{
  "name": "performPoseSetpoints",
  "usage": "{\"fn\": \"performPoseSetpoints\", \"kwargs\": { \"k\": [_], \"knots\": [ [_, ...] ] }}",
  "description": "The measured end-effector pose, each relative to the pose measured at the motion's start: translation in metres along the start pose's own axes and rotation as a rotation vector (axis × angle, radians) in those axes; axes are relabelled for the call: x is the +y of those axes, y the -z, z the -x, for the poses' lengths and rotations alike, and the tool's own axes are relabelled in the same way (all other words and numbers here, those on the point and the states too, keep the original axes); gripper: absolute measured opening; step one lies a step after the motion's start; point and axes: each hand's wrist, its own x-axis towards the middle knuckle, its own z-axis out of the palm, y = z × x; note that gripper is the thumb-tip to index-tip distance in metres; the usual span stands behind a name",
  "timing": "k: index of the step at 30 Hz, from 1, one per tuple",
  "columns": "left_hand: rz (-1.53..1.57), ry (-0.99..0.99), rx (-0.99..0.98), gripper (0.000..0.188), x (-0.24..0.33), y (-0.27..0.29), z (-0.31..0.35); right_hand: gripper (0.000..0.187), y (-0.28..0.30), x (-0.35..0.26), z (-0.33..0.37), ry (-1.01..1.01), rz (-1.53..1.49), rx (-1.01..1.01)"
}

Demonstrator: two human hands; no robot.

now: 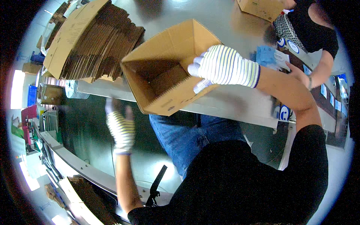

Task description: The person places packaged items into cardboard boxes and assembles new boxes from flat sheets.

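Note:
An opened-up cardboard box is tilted at the table's near edge, its open side facing me and its inside bare. My right hand, in a white striped knit glove, grips the box's right wall, fingers over the rim and into the opening. Off to the left of the box, my left hand wears a matching glove and is raised over the floor, touching nothing. Its thumb and fingers stand apart, though the fingertips are smeared by motion.
A thick stack of flattened cartons stands on the grey table at the far left. Across the table at right, a co-worker's hand is at a blue packet, near another carton. A white rail curves along the lower left.

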Motion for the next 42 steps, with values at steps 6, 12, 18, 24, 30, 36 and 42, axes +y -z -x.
{"fn": "performPoseSetpoints", "kwargs": {
  "k": [6,12,18,24,30,36,42],
  "knots": [
    [-0.805,-0.952,-0.543,0.048,0.083,0.014,-0.061,0.05,-0.03,0.039,-0.009,0.271,0.226,0.416],
    [-0.586,-0.786,-0.535,0.04,0.076,-0.01,-0.054,0.025,-0.05,-0.068,0.043,0.112,-0.134,0.509],
    [-0.566,-0.794,-0.505,0.039,0.085,-0.016,-0.052,0.026,-0.15,-0.136,0.079,0.218,-0.855,-0.238],
    [-0.573,-0.726,-0.461,0.041,0.083,-0.012,-0.041,0.024,-0.18,-0.129,0.029,0.138,-0.393,0.069],
    [-0.51,-0.776,-0.391,0.039,0.084,-0.02,-0.044,0.028,-0.174,-0.204,-0.006,0.581,-0.853,-0.512],
    [-0.548,-0.715,-0.451,0.039,0.092,-0.016,-0.043,0.025,-0.193,-0.232,-0.066,0.464,-0.59,-0.329],
    [-0.637,-0.617,-0.369,0.033,0.093,-0.014,-0.033,0.024,-0.139,-0.167,-0.044,0.221,-0.873,0.037]
  ]
}}
